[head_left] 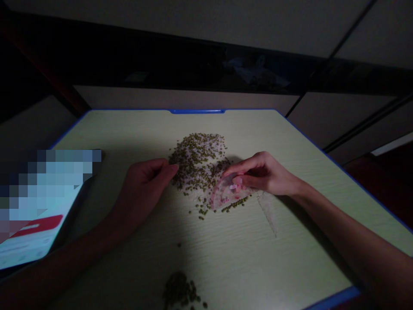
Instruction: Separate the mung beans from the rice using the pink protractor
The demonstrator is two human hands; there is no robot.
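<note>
A pile of green beans mixed with pale grains like rice (201,148) lies in the middle of the table. My right hand (263,174) grips a clear pink-printed protractor (222,193) between thumb and fingers, its curved edge at the near right side of the pile. Loose green beans (235,205) lie along the protractor's near edge. At the pile's left side, my left hand (145,183) is closed with thumb and forefinger pinched together; whatever they hold is hidden or too small. Closer to me sits a smaller heap of green beans (180,288), in shadow.
The pale wood-look table (129,125) has a blue rim and a blue handle piece (196,111) at the far side. A tablet with a lit screen (48,198) stands at the left. Beside the right wrist lies a thin pale wedge (268,213), perhaps grains. Dark-banded panels rise behind.
</note>
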